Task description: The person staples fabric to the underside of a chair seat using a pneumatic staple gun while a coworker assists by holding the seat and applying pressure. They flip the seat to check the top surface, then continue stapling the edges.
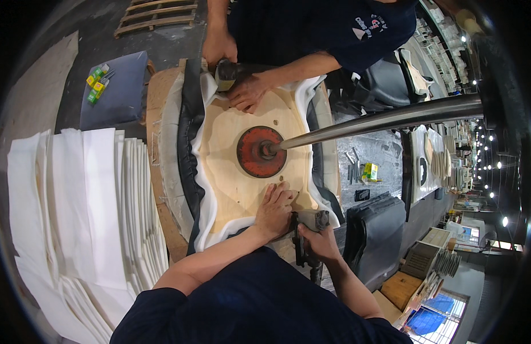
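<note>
Hands work the plywood panel's [242, 189] near edge: left [275, 209] pressed flat, right [320, 241] gripping a stapler [309, 226].

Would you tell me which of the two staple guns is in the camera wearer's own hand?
The grey one at the board's near edge, gripped by the right hand. The other gun, at the far edge, is held by the co-worker opposite.

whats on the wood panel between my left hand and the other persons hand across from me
In the head view, a round red press disc on a steel arm sits on the plywood panel between your left hand and the co-worker's hand.
</note>
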The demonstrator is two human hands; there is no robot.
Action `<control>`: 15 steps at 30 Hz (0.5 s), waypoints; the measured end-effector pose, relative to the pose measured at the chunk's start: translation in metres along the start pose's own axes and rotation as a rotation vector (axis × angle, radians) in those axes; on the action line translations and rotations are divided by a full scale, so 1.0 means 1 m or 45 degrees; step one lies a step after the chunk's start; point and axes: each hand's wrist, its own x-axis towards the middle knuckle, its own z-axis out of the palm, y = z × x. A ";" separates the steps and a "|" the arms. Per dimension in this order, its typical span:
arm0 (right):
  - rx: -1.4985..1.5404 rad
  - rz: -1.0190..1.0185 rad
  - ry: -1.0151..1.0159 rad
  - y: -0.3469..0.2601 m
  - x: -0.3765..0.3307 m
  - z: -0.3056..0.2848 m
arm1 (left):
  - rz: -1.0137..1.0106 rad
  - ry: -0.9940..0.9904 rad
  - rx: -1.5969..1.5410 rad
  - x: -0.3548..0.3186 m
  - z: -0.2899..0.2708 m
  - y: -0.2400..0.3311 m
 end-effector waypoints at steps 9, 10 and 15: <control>-0.102 0.133 0.056 -0.005 0.002 0.007 | 0.015 -0.068 0.017 -0.002 -0.004 0.000; -0.154 0.197 0.047 -0.008 0.002 0.008 | 0.007 -0.128 0.029 -0.004 -0.008 0.000; 0.005 0.274 0.147 -0.002 0.005 0.013 | -0.098 -0.383 0.313 -0.049 -0.054 -0.010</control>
